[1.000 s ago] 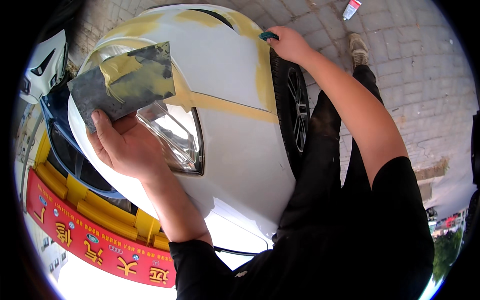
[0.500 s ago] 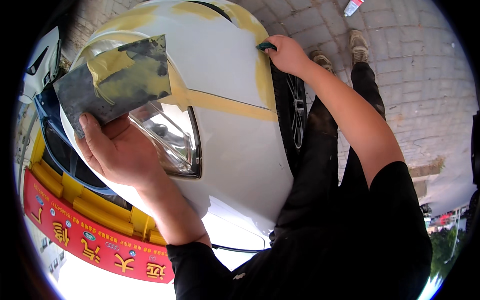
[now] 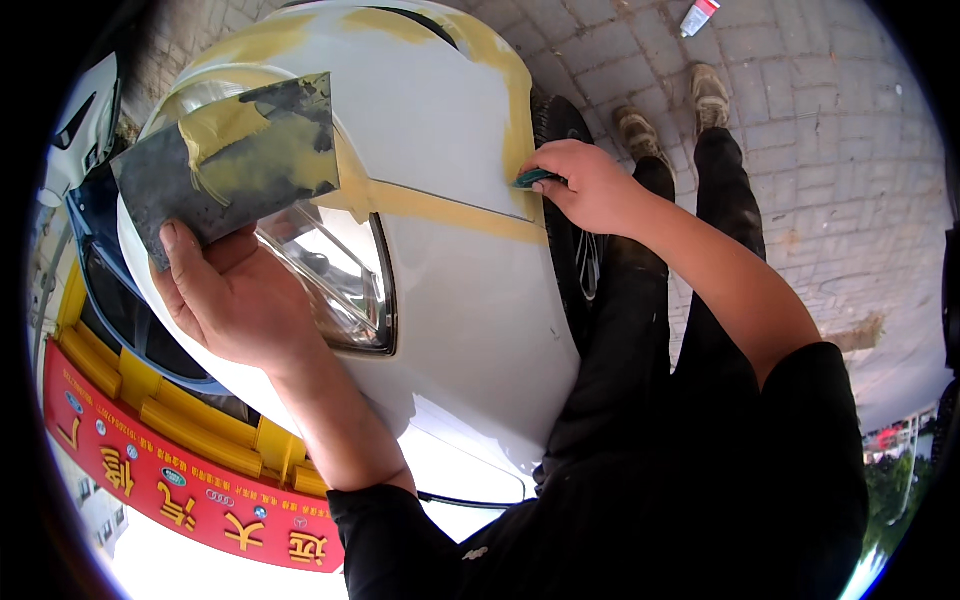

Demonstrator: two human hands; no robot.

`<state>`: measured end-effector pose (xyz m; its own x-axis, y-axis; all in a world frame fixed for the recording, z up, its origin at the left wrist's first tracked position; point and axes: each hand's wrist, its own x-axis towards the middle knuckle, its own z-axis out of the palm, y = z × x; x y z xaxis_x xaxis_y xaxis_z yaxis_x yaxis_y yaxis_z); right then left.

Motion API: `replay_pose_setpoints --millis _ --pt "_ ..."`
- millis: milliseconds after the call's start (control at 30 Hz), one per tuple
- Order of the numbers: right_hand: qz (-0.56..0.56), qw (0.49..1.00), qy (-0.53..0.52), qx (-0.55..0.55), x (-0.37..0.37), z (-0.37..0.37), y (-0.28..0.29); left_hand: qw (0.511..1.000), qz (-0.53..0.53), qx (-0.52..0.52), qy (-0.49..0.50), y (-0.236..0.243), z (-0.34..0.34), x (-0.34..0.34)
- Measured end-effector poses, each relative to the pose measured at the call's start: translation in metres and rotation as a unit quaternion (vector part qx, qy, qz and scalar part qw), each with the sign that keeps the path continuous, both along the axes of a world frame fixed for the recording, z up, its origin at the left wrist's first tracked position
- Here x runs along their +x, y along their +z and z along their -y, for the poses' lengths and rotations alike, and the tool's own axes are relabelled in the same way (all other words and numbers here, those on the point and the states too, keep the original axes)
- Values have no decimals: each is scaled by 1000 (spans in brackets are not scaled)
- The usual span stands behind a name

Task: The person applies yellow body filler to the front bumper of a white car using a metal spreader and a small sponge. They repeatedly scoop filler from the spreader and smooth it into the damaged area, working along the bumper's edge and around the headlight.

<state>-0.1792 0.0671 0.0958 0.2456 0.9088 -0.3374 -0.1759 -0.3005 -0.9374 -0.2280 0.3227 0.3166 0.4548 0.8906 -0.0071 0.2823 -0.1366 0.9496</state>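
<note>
Brick paving (image 3: pixel 800 200) w/ white car (image 3: pixel 450 250), tube (image 3: pixel 698 16) on it.

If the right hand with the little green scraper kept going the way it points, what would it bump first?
Probably the yellow filler strip on the white car fender: the right hand already has the green scraper against it.

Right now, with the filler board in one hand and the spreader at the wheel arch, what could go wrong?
The left hand holds the smeared mixing board tilted right over the headlight; yellow filler could drip or brush onto the lens. The right hand presses the small green spreader at the fender edge beside the tyre; a slip might smear filler onto the rubber.
</note>
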Motion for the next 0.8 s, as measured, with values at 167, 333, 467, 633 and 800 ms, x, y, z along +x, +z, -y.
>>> replay_pose_setpoints --millis 167,333,467,633,800 --pt "2 987 -62 -146 20 -22 -68 999 -42 30 5 2 -1 -1" --pt "9 981 -47 -189 12 -51 -100 999 -41 29 6 0 -1 2" --pt "7 982 -84 -168 -10 -41 -78 999 -30 12 -15 3 -5 -3" --pt "6 987 -140 -83 -38 2 -14 999 5 -18 -40 3 -9 -5" --pt "-37 990 -122 -60 -50 33 26 999 -34 15 -21 1 -6 -3"
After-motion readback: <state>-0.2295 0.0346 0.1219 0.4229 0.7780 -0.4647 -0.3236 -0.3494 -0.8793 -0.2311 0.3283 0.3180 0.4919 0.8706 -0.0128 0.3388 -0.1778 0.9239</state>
